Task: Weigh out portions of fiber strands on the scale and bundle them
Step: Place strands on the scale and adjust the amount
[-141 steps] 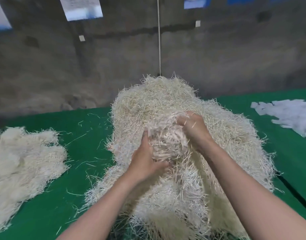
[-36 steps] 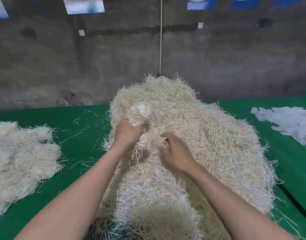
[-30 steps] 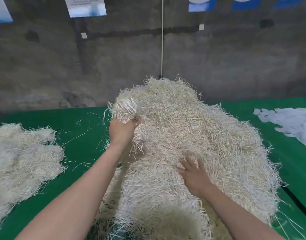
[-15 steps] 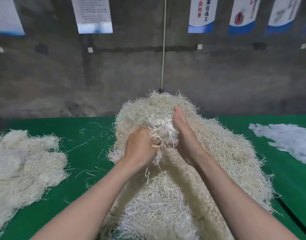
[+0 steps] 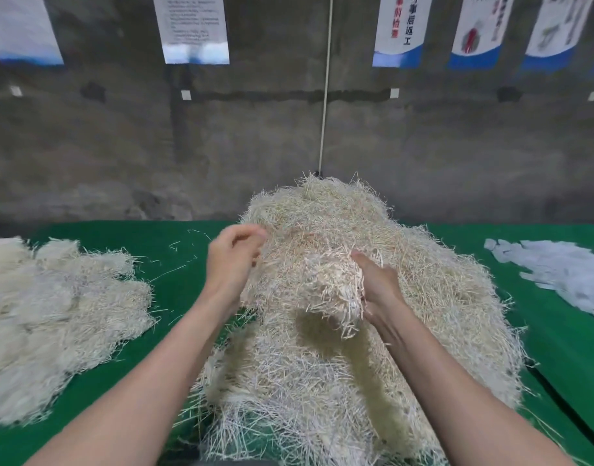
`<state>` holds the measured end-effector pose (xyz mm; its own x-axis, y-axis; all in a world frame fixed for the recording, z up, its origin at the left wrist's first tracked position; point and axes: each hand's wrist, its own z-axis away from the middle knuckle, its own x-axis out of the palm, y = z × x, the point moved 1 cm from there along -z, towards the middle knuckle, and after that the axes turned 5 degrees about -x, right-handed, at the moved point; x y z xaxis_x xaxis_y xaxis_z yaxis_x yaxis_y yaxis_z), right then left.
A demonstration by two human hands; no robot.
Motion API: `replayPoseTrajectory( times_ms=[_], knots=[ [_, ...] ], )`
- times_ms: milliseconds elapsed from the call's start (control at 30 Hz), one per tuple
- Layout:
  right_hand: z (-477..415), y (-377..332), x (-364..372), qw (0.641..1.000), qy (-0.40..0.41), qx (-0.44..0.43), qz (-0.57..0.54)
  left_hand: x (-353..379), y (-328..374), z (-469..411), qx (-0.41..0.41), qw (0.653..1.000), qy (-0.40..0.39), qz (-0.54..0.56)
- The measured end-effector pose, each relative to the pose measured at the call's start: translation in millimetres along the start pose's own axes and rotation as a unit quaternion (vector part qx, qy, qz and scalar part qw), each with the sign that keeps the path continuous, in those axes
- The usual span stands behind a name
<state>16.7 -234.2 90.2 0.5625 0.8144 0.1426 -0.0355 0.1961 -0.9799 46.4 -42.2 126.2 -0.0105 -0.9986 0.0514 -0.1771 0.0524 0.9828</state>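
A tall pile of pale fiber strands (image 5: 423, 297) lies on the green table (image 5: 174, 264) in front of me. Just above its front slope, a thick clump of strands (image 5: 305, 284) is lifted between my hands and casts a shadow on the pile below. My left hand (image 5: 233, 264) has its fingers curled at the clump's upper left edge. My right hand (image 5: 379, 290) grips the clump's right side, thumb up, its fingers hidden behind the strands. No scale is in view.
A second, flatter heap of strands (image 5: 53, 317) covers the table's left side. White paper slips (image 5: 558, 277) lie at the right. A grey concrete wall with hanging posters (image 5: 194, 28) and a white cord (image 5: 326, 95) stands behind the table.
My hands have moved apart and now hold a wider clump, lower over the front of the pile. The view has tilted up and shows more of the wall.
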Motion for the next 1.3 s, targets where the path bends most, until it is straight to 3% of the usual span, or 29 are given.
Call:
replayPoseTrajectory(
  times_ms=[100, 167, 233, 333, 367, 500, 600, 667, 800, 867, 967, 1133, 1233, 1300],
  knots=[
    [21, 7, 17, 0.991, -0.067, 0.049, -0.108, -5, -21, 13, -0.169, 0.977, -0.120, 0.042],
    [40, 8, 37, 0.977, -0.108, 0.064, -0.172, -4, -34, 26, -0.258, 0.941, -0.170, 0.137],
    [57, 11, 56, 0.976, -0.091, 0.051, -0.189, -4, -40, 39, -0.324, 0.891, -0.188, 0.257],
    [71, 26, 69, 0.992, 0.010, -0.122, -0.023, -12, -41, 56, -0.333, 0.865, -0.156, 0.340],
    [78, 33, 72, 0.986, -0.004, -0.166, 0.016, -16, -42, 59, -0.331, 0.870, -0.131, 0.342],
    [108, 69, 78, 0.963, -0.158, -0.149, 0.161, -44, -58, 69, -0.299, 0.949, 0.016, 0.095],
    [119, 78, 76, 0.933, -0.209, -0.184, 0.229, -70, -82, 69, -0.288, 0.949, 0.120, 0.039],
    [124, 83, 72, 0.916, -0.233, -0.212, 0.247, -86, -96, 71, -0.282, 0.949, 0.141, 0.022],
    [144, 117, 61, 0.890, -0.315, -0.166, 0.286, -98, -128, 95, -0.293, 0.943, 0.157, -0.029],
    [156, 141, 59, 0.864, -0.349, -0.151, 0.330, -97, -137, 116, -0.326, 0.934, 0.136, -0.060],
    [160, 168, 54, 0.875, -0.323, -0.092, 0.348, -101, -142, 143, -0.385, 0.914, 0.044, -0.122],
    [153, 182, 36, 0.924, -0.242, -0.015, 0.297, -133, -152, 144, -0.449, 0.874, -0.177, 0.064],
    [148, 184, 36, 0.935, -0.198, -0.006, 0.293, -160, -162, 127, -0.450, 0.876, -0.168, 0.045],
    [144, 183, 36, 0.943, -0.168, 0.001, 0.287, -171, -162, 119, -0.459, 0.870, -0.151, 0.101]
  ],
)
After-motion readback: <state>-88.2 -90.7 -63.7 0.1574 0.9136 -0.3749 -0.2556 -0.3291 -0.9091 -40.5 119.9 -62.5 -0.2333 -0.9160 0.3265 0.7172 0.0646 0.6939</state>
